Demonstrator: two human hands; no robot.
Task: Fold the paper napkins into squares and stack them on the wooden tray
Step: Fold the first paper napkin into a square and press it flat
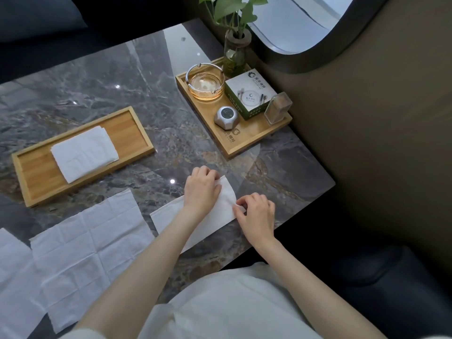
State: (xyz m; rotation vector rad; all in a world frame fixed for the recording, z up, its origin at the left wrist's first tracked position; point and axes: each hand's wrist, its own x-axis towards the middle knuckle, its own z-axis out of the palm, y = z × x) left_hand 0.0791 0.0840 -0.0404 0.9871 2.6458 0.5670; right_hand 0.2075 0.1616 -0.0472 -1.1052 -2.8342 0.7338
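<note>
Both hands on it now: left hand (pixel 202 186) pinning the far corner, right hand (pixel 256 212) pinching the near corner of the half-folded white paper napkin (pixel 221 214) on the grey marble worktop (pixel 146 94). Thin tissue; uneven pull could tear it or skew the crease.

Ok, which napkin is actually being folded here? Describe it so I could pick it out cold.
Start at the marble table and go to its near right edge, below the wooden tray with the ashtray. The napkin being folded is the long white strip there, under the left hand and pinched at its end by the right hand. The open napkin to its left lies untouched.
</note>
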